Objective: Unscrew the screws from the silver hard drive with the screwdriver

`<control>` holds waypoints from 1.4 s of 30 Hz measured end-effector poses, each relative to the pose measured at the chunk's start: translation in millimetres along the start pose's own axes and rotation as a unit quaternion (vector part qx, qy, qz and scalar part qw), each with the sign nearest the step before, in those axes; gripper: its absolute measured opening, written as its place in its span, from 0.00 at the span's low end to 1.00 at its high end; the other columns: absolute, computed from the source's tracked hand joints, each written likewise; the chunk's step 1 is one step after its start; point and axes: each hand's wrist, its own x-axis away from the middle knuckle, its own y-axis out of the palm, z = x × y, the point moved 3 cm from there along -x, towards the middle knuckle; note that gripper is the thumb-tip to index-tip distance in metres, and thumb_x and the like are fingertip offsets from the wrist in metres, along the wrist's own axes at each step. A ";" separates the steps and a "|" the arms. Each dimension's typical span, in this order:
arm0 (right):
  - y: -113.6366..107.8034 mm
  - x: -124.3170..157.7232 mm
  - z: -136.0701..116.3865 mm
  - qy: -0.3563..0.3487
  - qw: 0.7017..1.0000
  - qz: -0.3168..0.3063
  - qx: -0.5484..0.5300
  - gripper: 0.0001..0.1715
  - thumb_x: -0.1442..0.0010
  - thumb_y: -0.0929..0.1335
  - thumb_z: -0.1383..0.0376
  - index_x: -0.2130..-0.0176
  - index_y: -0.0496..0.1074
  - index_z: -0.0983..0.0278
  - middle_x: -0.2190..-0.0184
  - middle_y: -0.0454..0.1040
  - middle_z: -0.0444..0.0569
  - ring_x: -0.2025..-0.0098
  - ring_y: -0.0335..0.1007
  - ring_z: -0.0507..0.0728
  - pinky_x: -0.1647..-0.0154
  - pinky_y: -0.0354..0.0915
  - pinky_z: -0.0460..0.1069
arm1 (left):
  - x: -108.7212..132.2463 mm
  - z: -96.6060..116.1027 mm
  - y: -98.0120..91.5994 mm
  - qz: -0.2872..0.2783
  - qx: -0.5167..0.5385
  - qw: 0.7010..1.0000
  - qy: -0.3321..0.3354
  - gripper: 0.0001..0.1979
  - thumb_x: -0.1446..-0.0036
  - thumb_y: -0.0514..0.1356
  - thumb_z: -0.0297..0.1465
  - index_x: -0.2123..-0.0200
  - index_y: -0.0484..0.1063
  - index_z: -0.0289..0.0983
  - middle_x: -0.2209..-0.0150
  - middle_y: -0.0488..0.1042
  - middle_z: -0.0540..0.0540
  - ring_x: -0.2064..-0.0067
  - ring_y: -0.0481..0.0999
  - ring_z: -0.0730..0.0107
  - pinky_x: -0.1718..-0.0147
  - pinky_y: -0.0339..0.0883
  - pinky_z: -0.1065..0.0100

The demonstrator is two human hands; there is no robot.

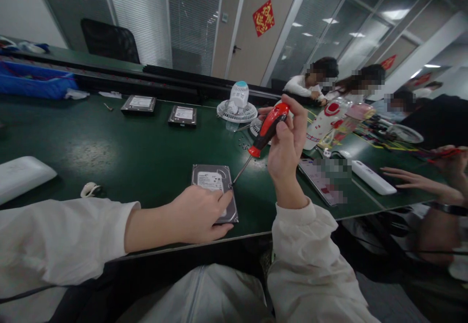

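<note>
A hard drive [208, 178] with a white label lies flat near the table's front edge. My left hand [199, 213] presses across it and grips it, covering its lower left part; the thumb is at the near edge. In my right hand [287, 150] is a screwdriver [268, 130] with a red and black handle, held tilted. Its thin shaft points down to the left, and the tip meets the drive's right edge beside my left index finger. Behind the drive, several small screws [244, 143] are scattered on the table.
Farther back lie two more hard drives, one on the left [139, 104] and one nearer the middle [183, 115]. A white fan [237, 106] stands behind my right hand. A phone [321, 181] and a white power bank [373, 176] lie right, near another person's hand [420, 184]. A blue bin [34, 81] is far left.
</note>
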 end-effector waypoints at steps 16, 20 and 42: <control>-5.5 1.7 7.6 0.023 0.999 0.020 0.030 0.29 0.38 0.64 0.51 0.39 0.61 0.50 0.42 0.70 0.46 0.46 0.74 0.59 0.42 0.70 0.62 | -0.7 0.5 1.6 -0.001 0.003 1.000 -0.001 0.32 0.37 0.55 0.45 0.40 0.65 0.26 0.56 0.79 0.35 0.60 0.81 0.50 0.65 0.77 0.54; 1.1 1.9 -3.7 0.000 0.999 0.047 0.022 0.28 0.42 0.71 0.59 0.45 0.60 0.52 0.57 0.78 0.43 0.52 0.76 0.55 0.47 0.72 0.57 | -0.4 0.7 2.2 0.002 0.012 1.000 0.001 0.32 0.37 0.55 0.44 0.40 0.65 0.26 0.56 0.80 0.35 0.60 0.81 0.50 0.64 0.77 0.54; -1.2 3.9 4.2 0.007 1.000 0.022 -0.012 0.23 0.37 0.64 0.56 0.43 0.65 0.53 0.50 0.73 0.47 0.45 0.73 0.59 0.46 0.73 0.59 | 0.3 0.6 2.2 0.009 0.009 1.000 0.006 0.32 0.36 0.53 0.44 0.39 0.64 0.25 0.55 0.79 0.34 0.59 0.81 0.50 0.63 0.77 0.54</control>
